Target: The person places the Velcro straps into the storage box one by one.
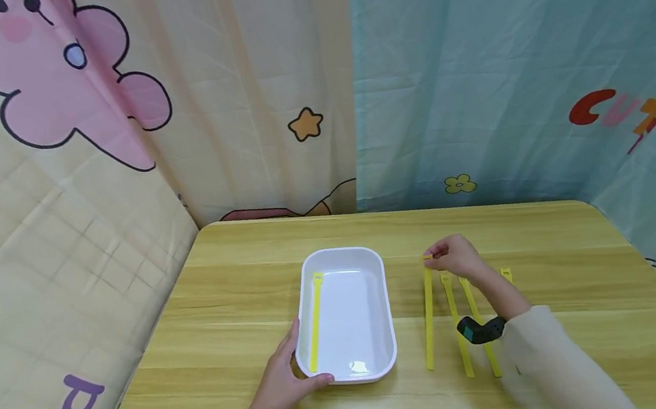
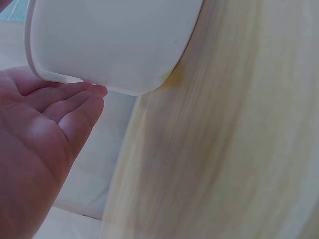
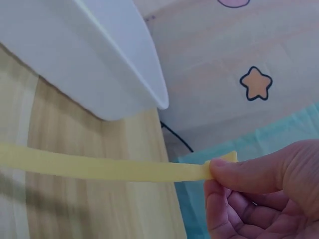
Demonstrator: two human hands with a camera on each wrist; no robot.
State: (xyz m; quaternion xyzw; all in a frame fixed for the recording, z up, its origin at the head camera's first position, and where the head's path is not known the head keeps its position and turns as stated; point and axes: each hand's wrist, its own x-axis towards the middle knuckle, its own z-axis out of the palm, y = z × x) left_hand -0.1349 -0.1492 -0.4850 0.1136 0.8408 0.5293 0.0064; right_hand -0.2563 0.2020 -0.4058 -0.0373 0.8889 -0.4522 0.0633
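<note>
A white rectangular tray (image 1: 357,328) stands on the table, with one flat yellow strap (image 1: 316,327) lying lengthwise along its left side. My left hand (image 1: 283,382) grips the tray's near left corner, thumb at the front rim and fingers against the left wall (image 2: 109,45). To the right of the tray, my right hand (image 1: 456,256) pinches another yellow strap (image 1: 429,329) by its wider, slotted end, between thumb and fingers. In the right wrist view this strap (image 3: 114,169) stretches away leftward, with a shadow below it on the wood.
More yellow straps lie right of the held one: one strap (image 1: 455,319), a second strap (image 1: 472,303) partly under the right forearm, and a third (image 1: 506,273) mostly hidden by it. Printed curtains (image 1: 265,102) hang behind the wooden table (image 1: 208,331). Each wrist wears a black camera (image 1: 480,329).
</note>
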